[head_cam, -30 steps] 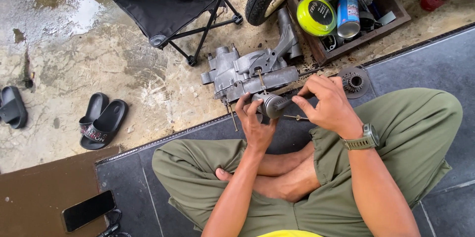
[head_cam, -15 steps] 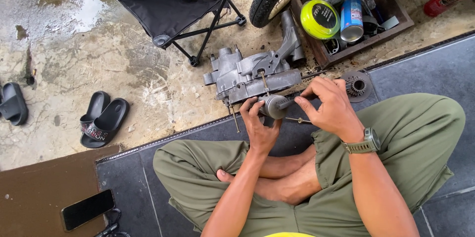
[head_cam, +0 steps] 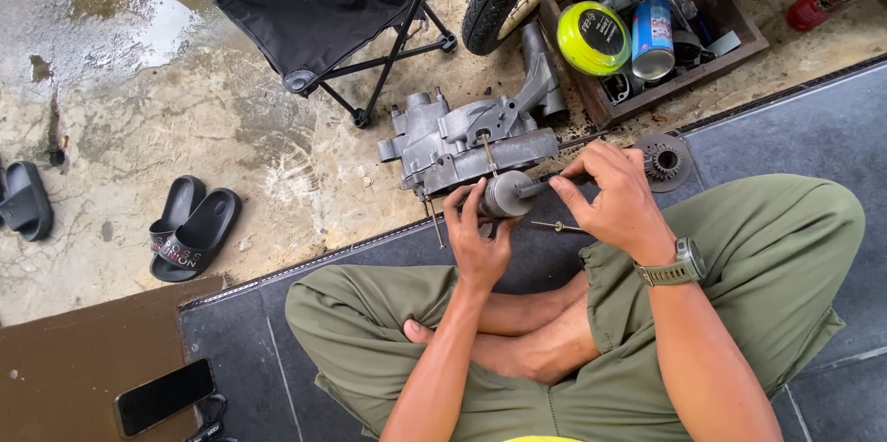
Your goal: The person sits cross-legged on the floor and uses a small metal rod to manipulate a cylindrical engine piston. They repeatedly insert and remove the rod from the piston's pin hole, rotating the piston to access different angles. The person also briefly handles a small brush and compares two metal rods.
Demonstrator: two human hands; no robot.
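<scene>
Fingers of left hand point(head_cam: 479, 237) cup grey metal cylinder point(head_cam: 505, 193) below the engine case point(head_cam: 467, 142); right hand point(head_cam: 610, 197) pinches its dark shaft point(head_cam: 545, 186), which could slip out.

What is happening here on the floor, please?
A person sits cross-legged on a dark mat. The left hand holds a small metal cylinder, and the right hand grips a thin tool at its end. A grey engine casing lies just in front, a toothed gear beside it, and a wooden box of cans and parts stands behind.
</scene>
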